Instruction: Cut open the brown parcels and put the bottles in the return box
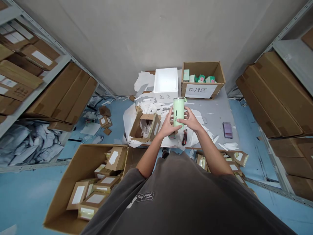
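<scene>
A light green tumbler [178,111] with a metallic rim and dark lettering is held upright above the table. My left hand [168,124] wraps round its left side, and my right hand [191,120] grips its right side, thumb across the front. Just below my right hand, a red and black utility knife [184,137] lies on white paper. An opened small cardboard box [156,125] with clear wrapping inside stands left of my left hand. Part of a small green box [172,135] shows beneath my hands.
At the table's back are a white foam box [166,80] and a labelled carton [221,78] holding green boxes. Torn paper [149,106] litters the grey table [217,112]. A large carton of parcels [61,182] stands at lower left; shelves flank both sides.
</scene>
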The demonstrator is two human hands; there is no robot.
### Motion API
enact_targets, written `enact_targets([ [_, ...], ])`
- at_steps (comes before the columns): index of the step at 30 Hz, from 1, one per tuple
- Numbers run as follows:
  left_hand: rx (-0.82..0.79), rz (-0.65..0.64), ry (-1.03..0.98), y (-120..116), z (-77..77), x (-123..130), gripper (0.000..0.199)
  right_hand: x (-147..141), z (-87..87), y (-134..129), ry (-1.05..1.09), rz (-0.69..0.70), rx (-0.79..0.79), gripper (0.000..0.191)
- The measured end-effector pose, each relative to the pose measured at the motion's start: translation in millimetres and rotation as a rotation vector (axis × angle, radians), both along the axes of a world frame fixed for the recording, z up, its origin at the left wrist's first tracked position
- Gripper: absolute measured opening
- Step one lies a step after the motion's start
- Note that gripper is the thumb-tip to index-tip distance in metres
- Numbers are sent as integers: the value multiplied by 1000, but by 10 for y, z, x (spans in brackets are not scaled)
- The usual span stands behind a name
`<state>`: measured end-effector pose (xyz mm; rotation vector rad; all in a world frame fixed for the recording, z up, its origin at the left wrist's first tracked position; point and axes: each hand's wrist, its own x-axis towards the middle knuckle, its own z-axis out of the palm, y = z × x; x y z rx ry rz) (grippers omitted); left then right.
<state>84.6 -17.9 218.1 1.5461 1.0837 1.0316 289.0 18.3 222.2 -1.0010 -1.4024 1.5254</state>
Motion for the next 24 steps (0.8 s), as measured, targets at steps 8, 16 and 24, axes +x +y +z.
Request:
enact_targets([
  [8, 33, -25, 17, 26, -103, -1, 121, -2, -169, 86, 23, -12, -50, 112],
  [16, -26, 48, 429, 165, -1035, -598, 74, -12, -769, 217, -51, -119, -69, 113],
  [24, -151, -103, 645, 27, -1916, -535, 103, -514, -1734, 17, -157, -122, -85, 99],
])
